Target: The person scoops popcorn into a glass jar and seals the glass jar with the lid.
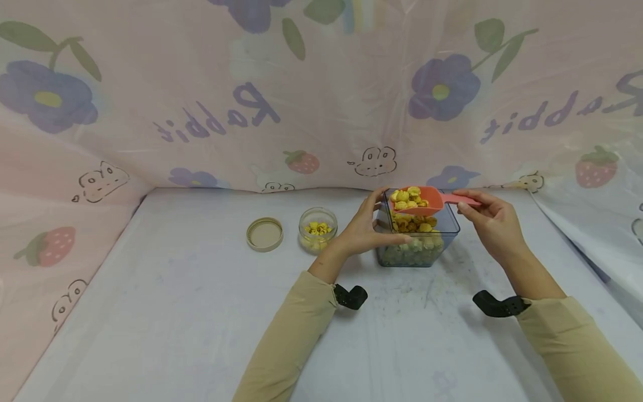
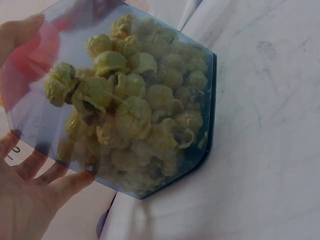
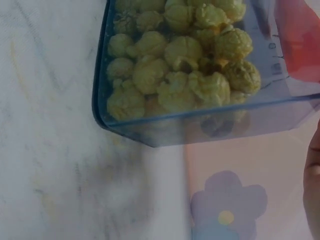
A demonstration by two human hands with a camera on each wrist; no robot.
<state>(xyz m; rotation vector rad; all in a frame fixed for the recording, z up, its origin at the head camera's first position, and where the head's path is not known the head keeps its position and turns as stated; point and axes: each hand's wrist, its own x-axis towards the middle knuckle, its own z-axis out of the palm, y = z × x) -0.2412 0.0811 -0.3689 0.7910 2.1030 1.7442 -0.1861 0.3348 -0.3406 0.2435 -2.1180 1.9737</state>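
Note:
A clear bluish plastic container (image 1: 449,240), partly filled with yellow popcorn (image 2: 135,117), stands on the table right of centre. My left hand (image 1: 364,228) steadies it from the left, thumb along the near side and fingers on the far side. In my right hand (image 1: 494,223), thumb and fingers pinch the handle of a coral-red scoop (image 1: 429,201). The scoop lies level over the container's opening, loaded with several popcorn pieces (image 1: 408,195). Through the clear wall, the right wrist view catches the scoop's red edge (image 3: 302,40) above the popcorn.
Left of the container sits a small round clear jar (image 1: 302,233) with some popcorn inside, uncovered. A beige round lid (image 1: 264,234) lies farther left. A printed curtain (image 1: 321,111) rises behind the white table (image 1: 176,312).

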